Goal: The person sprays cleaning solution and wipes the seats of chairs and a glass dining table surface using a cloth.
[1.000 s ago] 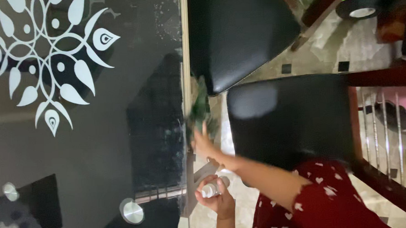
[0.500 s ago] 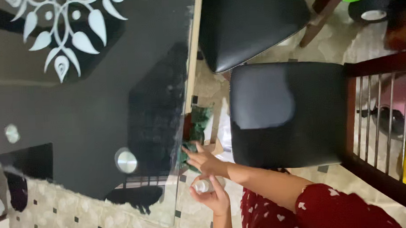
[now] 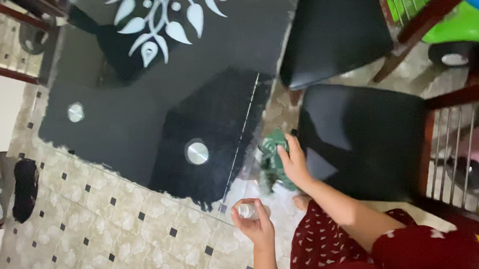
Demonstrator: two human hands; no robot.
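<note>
Green cloth [image 3: 273, 159], soft and light (bunched, best gripped mid-wad), pressed under right hand [image 3: 293, 161] at glass table [image 3: 142, 128] edge. Left hand [image 3: 256, 225] clamped on small, slippery-looking bottle [image 3: 246, 210] just below table corner.

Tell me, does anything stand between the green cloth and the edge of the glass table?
Nothing visible does. The right hand holds the green cloth just beside the glass table edge, with only floor between them. The left hand, holding a small bottle, is lower, outside that gap.
</note>
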